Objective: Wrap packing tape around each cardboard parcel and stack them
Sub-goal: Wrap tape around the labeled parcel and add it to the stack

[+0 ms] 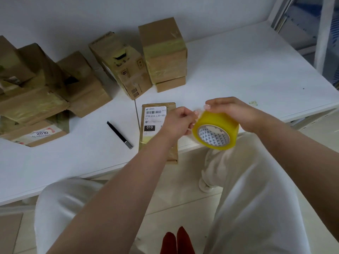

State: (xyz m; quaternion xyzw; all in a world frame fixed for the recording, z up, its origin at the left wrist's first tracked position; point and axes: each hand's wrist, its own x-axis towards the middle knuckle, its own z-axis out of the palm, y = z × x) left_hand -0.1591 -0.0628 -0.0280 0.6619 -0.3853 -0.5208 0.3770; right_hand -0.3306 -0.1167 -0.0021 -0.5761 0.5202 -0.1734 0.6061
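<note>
At frame centre the tape roll is clasped by the right hand while its free end is pinched by the left hand; it should be drawn out straight and taut over the flat parcel.

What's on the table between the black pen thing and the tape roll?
In the head view, a flat labelled parcel lies between the black cutter and tape roll.
</note>
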